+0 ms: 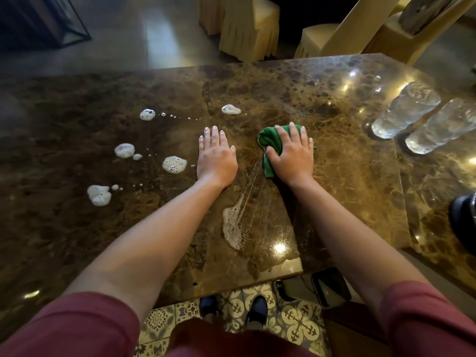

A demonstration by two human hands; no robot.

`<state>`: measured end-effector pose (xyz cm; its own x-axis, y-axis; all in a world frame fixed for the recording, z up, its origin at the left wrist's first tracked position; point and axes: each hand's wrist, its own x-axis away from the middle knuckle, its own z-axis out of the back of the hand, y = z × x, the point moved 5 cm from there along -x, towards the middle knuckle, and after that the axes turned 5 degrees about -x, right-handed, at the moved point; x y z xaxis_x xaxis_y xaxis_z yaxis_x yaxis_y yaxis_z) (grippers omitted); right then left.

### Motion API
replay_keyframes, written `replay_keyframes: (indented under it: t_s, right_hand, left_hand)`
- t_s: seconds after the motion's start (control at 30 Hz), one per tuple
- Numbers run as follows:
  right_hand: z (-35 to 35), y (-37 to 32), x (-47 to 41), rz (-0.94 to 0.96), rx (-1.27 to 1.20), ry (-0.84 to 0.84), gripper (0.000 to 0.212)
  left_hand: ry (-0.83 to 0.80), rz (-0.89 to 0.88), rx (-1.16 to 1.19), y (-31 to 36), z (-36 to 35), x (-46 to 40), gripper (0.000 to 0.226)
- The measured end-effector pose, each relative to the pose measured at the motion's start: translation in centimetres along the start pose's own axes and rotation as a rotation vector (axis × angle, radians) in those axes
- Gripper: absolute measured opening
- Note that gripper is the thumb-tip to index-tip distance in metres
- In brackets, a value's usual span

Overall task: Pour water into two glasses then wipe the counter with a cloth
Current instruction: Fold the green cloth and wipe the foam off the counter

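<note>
My right hand (292, 154) presses down on a crumpled green cloth (268, 140) in the middle of the brown marble counter (347, 191). My left hand (216, 158) lies flat on the counter just left of the cloth, fingers together, holding nothing. Two clear textured glasses (405, 110) (441, 126) stand side by side at the right, apart from both hands. A smeared streak of white foam (233, 226) trails from the cloth back toward the near edge. Several foam blobs (174, 164) dot the counter to the left of my left hand.
A dark round object (463, 225) sits at the far right edge. Chairs with yellow covers (247, 29) stand beyond the counter's far edge. A black device (331, 287) lies on the patterned tile floor below the near edge, beside my feet.
</note>
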<state>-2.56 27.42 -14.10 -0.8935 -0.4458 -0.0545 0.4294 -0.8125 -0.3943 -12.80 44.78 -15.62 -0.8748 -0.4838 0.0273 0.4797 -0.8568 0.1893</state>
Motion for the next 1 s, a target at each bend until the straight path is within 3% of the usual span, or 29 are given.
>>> replay_keyframes:
  t_s: [0.1, 0.27, 0.4, 0.5, 0.6, 0.67, 0.73, 0.83, 0.93, 1.0]
  right_hand:
    - [0.1, -1.1, 2.3, 0.033, -0.018, -0.026, 0.066]
    - [-1.2, -4.0, 12.6, 0.279, -0.013, -0.055, 0.069]
    - [-1.0, -3.0, 14.1, 0.270, 0.001, -0.071, 0.071]
    - [-0.8, -3.3, 13.0, 0.254, 0.000, -0.076, 0.074]
    - [-1.1, -3.6, 10.6, 0.236, -0.010, -0.089, 0.075]
    - [-1.4, -4.3, 8.6, 0.229, -0.014, -0.093, 0.074]
    - [-1.9, -4.4, 6.4, 0.194, -0.004, -0.084, 0.072]
    - [-2.3, -5.4, 2.9, 0.139, 0.004, -0.052, 0.069]
    - [-2.8, -6.1, 1.9, 0.064, 0.022, -0.040, 0.069]
    - [-3.0, -6.1, 3.5, 0.073, 0.018, -0.057, 0.070]
  left_hand:
    - [-0.003, 0.001, -0.003, 0.1, 0.0, -0.1, 0.062]
    - [-0.016, 0.022, -0.001, -0.6, 0.9, 0.4, 0.063]
    - [-0.038, -0.001, 0.143, 0.2, 1.8, 0.8, 0.063]
    - [0.134, -0.145, 0.333, -0.5, 5.1, 2.0, 0.050]
    - [0.339, -0.185, 0.320, -6.4, 8.7, 4.0, 0.040]
    - [0.386, -0.039, 0.211, -14.6, 10.3, 5.8, 0.036]
    - [0.326, 0.176, 0.086, -23.9, 10.4, 7.6, 0.036]
    - [0.098, 0.435, -0.032, -33.7, 8.8, 9.6, 0.051]
    - [-0.017, 0.431, -0.128, -37.2, 6.5, 10.4, 0.062]
    - [0.059, 0.391, -0.172, -37.7, 6.5, 10.9, 0.063]
